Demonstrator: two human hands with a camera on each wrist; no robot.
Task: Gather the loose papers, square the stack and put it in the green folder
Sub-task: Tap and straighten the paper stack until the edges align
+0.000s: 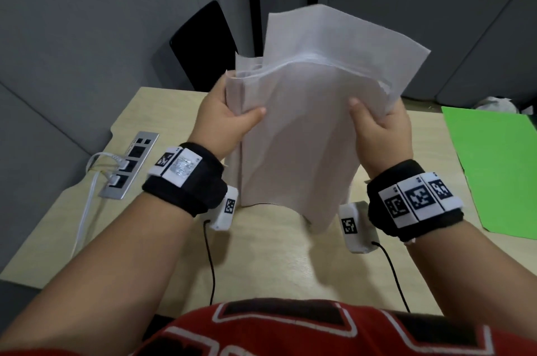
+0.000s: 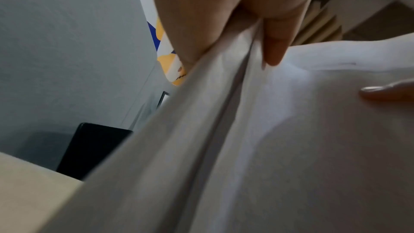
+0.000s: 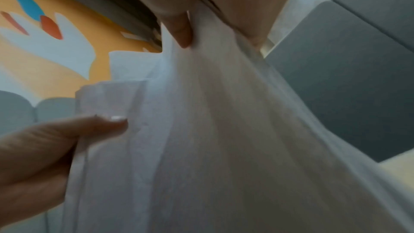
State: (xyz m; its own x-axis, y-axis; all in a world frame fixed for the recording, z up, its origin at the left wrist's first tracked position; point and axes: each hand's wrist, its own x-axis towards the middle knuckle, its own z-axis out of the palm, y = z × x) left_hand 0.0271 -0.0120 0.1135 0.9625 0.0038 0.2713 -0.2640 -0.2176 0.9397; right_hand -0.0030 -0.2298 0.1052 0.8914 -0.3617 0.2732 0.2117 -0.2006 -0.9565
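Observation:
I hold a stack of white papers [image 1: 299, 128] upright above the light wooden desk [image 1: 276, 262], its lower edge near the desk top. My left hand [image 1: 229, 117] grips the stack's left edge, thumb in front and fingers behind. My right hand [image 1: 377, 123] grips the right edge the same way. The sheets are uneven: some tops stick up higher and fan out. The left wrist view shows the papers [image 2: 246, 148] pinched under my left hand [image 2: 224, 24]; the right wrist view shows the papers [image 3: 212, 130] held by my right hand [image 3: 190, 15]. The green folder [image 1: 494, 166] lies flat at the desk's right.
A metal power strip panel [image 1: 129, 165] with white plugs and a white cable [image 1: 84, 216] sits in the desk's left side. A black chair back [image 1: 203, 41] stands behind the desk. Grey partition walls surround the desk. A crumpled white thing [image 1: 494, 102] lies beyond the folder.

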